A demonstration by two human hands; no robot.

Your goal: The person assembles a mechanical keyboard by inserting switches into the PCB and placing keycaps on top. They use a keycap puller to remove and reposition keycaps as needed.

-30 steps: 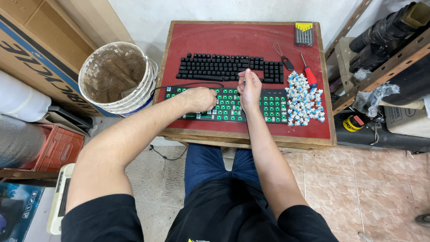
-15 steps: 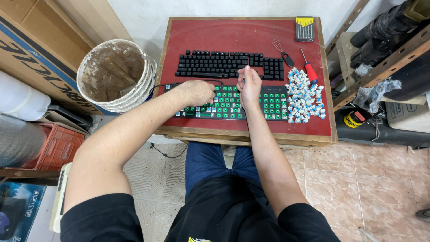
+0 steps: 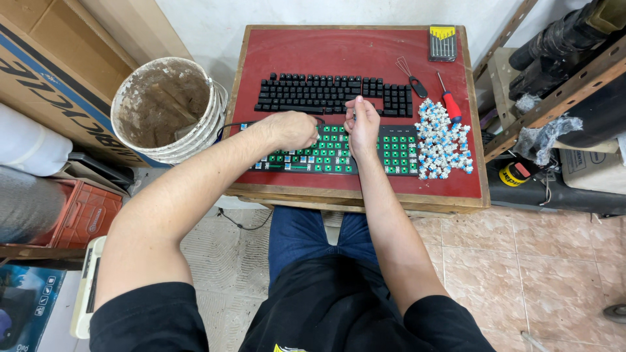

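Both hands work over a stripped keyboard (image 3: pixel 365 153) with a green circuit board, lying along the near edge of the red worktop (image 3: pixel 339 49). The left hand (image 3: pixel 290 129) is curled closed over the board's upper left part, touching it near a dark cable; what it grips is hidden under the fingers. The right hand (image 3: pixel 362 124) is pinched shut just beside it, thumb and fingers pressed together on something too small to make out, above the board's middle.

Behind the hands lies a black keyboard (image 3: pixel 332 94) with all its caps on. To the right, a heap of white and blue key switches (image 3: pixel 443 140) touches the board's end — a red-handled screwdriver (image 3: pixel 450 104) rests at its top edge, a wire keycap puller (image 3: pixel 411 75) near it. A small screwdriver set (image 3: pixel 443 34) sits at the far corner. A dirty white bucket (image 3: pixel 166 107) stands just left of the worktop.
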